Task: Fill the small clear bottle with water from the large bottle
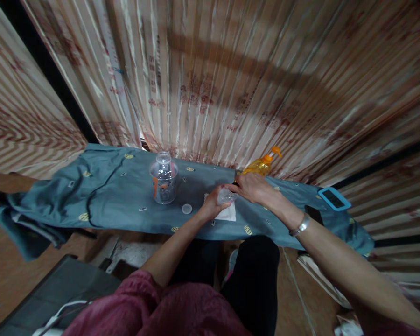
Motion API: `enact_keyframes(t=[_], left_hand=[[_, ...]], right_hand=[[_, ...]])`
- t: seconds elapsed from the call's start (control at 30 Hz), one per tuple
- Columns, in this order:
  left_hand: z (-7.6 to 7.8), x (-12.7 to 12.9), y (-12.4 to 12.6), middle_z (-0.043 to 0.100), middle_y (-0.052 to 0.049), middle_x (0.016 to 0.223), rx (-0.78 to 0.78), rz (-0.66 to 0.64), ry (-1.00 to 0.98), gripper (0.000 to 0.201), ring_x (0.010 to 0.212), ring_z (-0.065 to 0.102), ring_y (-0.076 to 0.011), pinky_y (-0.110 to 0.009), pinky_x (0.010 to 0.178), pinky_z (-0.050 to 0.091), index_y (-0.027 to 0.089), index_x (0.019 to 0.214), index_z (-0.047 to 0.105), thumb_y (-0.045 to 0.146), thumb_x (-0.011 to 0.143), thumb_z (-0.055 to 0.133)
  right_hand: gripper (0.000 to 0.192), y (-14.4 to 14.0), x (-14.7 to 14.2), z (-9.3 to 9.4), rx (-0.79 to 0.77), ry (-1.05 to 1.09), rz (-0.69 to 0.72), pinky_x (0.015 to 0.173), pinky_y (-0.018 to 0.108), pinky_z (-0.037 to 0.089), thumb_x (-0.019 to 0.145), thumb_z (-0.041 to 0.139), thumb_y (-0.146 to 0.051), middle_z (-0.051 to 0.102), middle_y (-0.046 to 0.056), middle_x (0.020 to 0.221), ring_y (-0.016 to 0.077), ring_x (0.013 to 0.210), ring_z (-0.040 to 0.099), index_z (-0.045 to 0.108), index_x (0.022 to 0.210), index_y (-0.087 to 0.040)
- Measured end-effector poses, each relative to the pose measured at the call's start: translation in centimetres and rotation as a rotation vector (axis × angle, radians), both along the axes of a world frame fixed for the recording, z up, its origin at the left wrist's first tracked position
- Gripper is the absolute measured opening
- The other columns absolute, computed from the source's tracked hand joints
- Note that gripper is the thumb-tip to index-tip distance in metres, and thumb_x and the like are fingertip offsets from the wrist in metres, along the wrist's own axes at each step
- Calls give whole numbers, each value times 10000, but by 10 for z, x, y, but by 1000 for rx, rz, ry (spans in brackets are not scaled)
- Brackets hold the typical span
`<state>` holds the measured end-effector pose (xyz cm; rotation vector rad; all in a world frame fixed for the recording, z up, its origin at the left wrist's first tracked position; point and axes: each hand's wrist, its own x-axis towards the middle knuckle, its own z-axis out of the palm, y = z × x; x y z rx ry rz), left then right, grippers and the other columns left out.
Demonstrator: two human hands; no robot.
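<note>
My left hand (213, 203) is wrapped round a small clear plastic cup (227, 196), which is tilted over the table. Just right of it, my right hand (252, 186) is closed with its fingertips at the cup's edge. Something small and dark shows at those fingertips, too small to name. A white tissue or cloth (227, 213) lies under the cup. Behind my right hand leans a pump bottle (257, 166) of yellow-orange liquid, partly hidden by the hand. Left of my hands lies a round translucent lid (186, 208).
Clear plastic cups (165, 182), with orange print, stand on the narrow table's teal cloth (119, 205). A blue-framed device (334, 199) and a dark flat object (313, 213) lie at the right end. Striped sheeting (210, 93) hangs right behind the table.
</note>
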<state>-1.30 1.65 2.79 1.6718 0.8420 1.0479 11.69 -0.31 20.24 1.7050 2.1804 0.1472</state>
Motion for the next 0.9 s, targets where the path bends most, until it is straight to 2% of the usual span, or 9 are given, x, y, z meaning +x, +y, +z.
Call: enact_keyframes(t=[0.13,0.3,0.47,0.6,0.7,0.8,0.9], left_hand=[[1,0,0,689,-103,1295,4,0,18,622,1198,651,-301,-442,1070,498,184,1322,558,234,740,774],[1,-1,0,672,-88,1323,12,-4,18,597,1231,633,-292,-431,1101,478,198,1305,571,241,746,776],[-2,-2,2,677,-91,1320,19,-15,26,632,1203,648,-294,-432,1068,504,193,1340,547,269,753,768],[-3,-2,4,686,-82,1308,24,-16,24,619,1207,649,-294,-430,1080,496,206,1326,558,277,749,770],[-2,-3,4,664,-89,1358,36,-17,3,610,1255,627,-295,-431,1121,467,209,1321,564,270,750,769],[-1,-4,4,665,-96,1357,17,-11,21,624,1246,632,-301,-439,1110,476,206,1332,557,274,750,771],[0,-4,3,680,-87,1331,11,-20,23,617,1220,644,-299,-435,1089,492,210,1329,559,278,754,771]], right_hand=[[361,-2,-1,2,-48,58,58,909,408,574,973,622,-420,684,54,1162,182,1034,678,617,1249,-186],[360,-6,-4,1,-16,-22,-24,935,434,562,970,611,-478,697,65,1101,188,1019,681,660,1126,-158],[362,-4,-3,3,-52,34,31,897,405,575,973,618,-436,685,53,1146,178,1011,678,622,1231,-182],[336,-2,-3,-2,-39,7,-15,905,408,570,972,614,-464,700,52,1076,175,990,684,662,1111,-162],[384,-1,-3,-3,0,2,-51,926,432,563,970,600,-510,699,63,1095,187,1014,681,661,1122,-163],[406,0,0,0,-19,63,8,923,427,567,971,610,-474,683,68,1173,193,1049,674,616,1251,-180],[339,1,1,1,-50,75,38,907,406,571,976,614,-430,690,53,1142,178,1020,678,638,1202,-178]])
